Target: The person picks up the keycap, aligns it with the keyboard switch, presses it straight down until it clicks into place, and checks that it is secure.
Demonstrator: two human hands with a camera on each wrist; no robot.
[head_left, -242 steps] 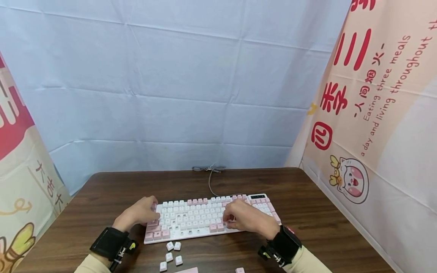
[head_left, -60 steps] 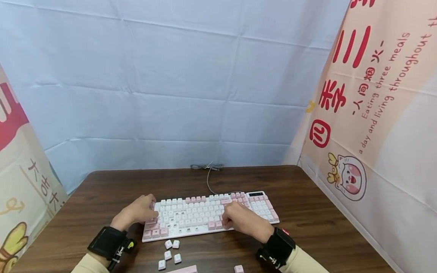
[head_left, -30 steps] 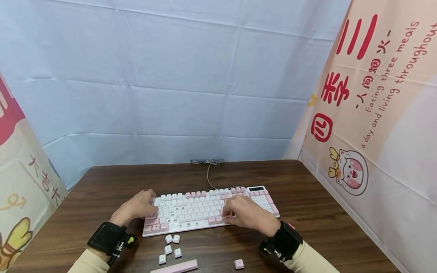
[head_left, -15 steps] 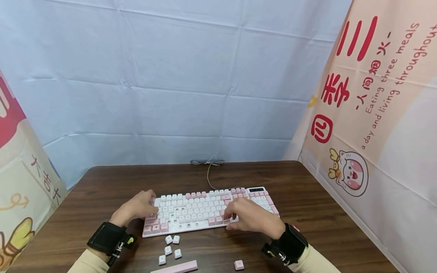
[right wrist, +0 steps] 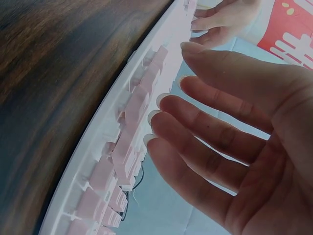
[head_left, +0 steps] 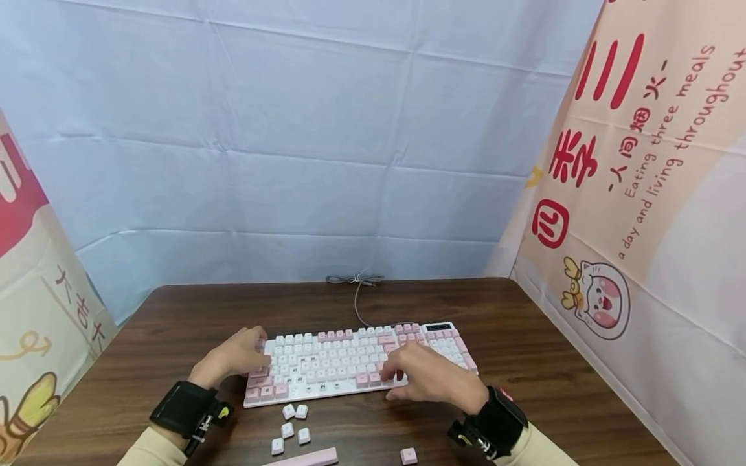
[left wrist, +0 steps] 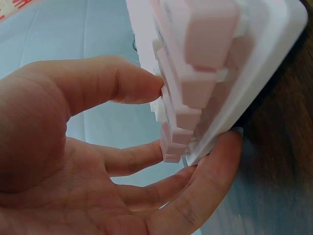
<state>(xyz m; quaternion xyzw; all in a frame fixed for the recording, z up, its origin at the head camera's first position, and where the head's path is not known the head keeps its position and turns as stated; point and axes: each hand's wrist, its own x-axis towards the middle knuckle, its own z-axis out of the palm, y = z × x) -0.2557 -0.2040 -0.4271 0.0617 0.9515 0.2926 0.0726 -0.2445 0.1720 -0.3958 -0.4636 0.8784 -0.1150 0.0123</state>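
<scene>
My left hand [head_left: 233, 355] grips the keyboard [head_left: 332, 364] at its end, apparently steadying it; my right hand [head_left: 431, 375], loosely parted, empty, curves over pink keys [head_left: 368, 379]. Working one likely needs a narrower pinch.

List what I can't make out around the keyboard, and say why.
Head view: some keys of the keyboard, hidden beneath the right hand.
Head view: part of the keyboard's left end, covered by the left hand.
Head view: one end of the long pink keycap, cut off by the bottom edge.
Head view: markings on the loose white keycaps, too small to read.
</scene>
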